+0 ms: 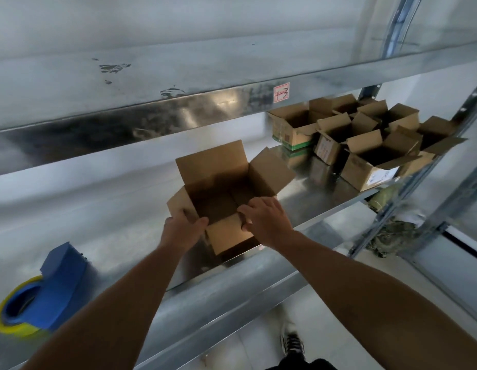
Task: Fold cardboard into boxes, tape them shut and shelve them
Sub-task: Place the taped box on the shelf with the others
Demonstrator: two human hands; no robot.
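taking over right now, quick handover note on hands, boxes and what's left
Left hand grips the open box at its near left corner; right hand grips its near rim.
The box stands on the metal shelf, top flaps up. Tape dispenser lies far left on the same shelf; a cluster of other boxes, tops open, sits at the right.
Done: box folded up. Left: close the flaps, tape, shelve.

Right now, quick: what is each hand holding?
Left hand: grips the near left wall of the open box.
Right hand: grips the box at its near right corner.
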